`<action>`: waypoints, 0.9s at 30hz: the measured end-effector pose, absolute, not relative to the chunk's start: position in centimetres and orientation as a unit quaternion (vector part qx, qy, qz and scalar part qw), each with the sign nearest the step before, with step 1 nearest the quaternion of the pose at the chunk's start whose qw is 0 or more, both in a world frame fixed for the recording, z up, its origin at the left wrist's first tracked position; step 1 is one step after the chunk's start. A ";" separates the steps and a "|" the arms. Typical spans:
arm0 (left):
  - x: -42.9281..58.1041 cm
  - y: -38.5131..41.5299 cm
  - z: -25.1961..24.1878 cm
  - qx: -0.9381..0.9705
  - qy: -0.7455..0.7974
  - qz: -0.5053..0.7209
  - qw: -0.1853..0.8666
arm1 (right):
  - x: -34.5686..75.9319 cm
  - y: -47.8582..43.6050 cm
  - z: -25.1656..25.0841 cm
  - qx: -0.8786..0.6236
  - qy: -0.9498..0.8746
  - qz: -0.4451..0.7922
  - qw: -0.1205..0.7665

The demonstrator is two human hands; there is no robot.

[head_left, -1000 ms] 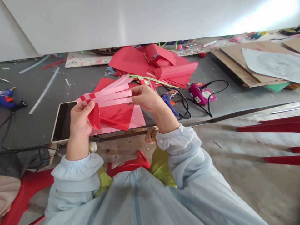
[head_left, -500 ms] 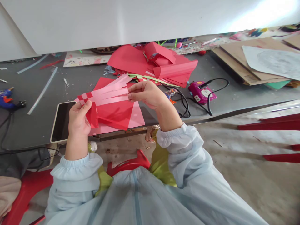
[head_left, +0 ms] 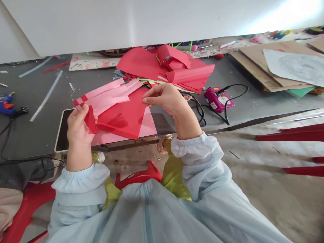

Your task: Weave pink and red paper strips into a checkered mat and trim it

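My left hand (head_left: 77,130) is closed on the left end of a red and pink paper weave (head_left: 111,101), with the thumb on its small checkered corner. Several pink strips fan out to the right over a red sheet. My right hand (head_left: 164,98) is held in a pinch at the right edge of that red sheet, just past the loose strip ends. Whether it grips the paper I cannot make out. The weave hovers over a tablet (head_left: 64,133) lying at the near edge of the grey table (head_left: 30,135).
A pile of red paper (head_left: 164,64) lies behind the hands. A pink glue gun (head_left: 217,99) with a black cord sits to the right, and a blue one (head_left: 7,106) at far left. Cardboard sheets (head_left: 260,71) are at the back right. Red chair legs (head_left: 291,135) stick in from the right.
My left hand has shifted the weave left and tilted it up. The pink strips have slipped out of my right hand's fingers, and that hand has risen slightly.
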State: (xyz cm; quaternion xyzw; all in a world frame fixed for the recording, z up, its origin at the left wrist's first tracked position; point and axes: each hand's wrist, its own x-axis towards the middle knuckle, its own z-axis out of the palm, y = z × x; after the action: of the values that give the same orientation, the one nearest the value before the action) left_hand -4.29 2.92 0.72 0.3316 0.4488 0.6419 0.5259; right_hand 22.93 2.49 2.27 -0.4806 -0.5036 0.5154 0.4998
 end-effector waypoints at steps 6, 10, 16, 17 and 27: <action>-5.2 3.5 1.0 0.261 0.467 0.671 0.513 | 23.6 2.7 1.9 -0.509 -0.511 0.473 0.506; -6.1 3.5 0.6 0.282 0.472 0.665 0.505 | 24.5 3.0 1.5 -0.525 -0.506 0.437 0.527; -5.8 3.0 0.5 0.329 0.469 0.666 0.478 | 25.9 3.6 0.5 -0.607 -0.561 0.336 0.451; -5.7 3.0 0.6 0.334 0.465 0.667 0.477 | 26.0 3.6 0.4 -0.635 -0.574 0.307 0.415; -4.7 2.6 0.6 0.338 0.440 0.672 0.491 | 23.3 3.7 -0.7 -0.726 -0.669 0.043 0.154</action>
State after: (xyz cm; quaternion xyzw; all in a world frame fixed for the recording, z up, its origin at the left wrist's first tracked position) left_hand -4.69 2.58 0.60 0.3384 0.4401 0.6716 0.4907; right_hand 23.26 3.73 -0.68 -0.7261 -0.6688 0.0431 0.1537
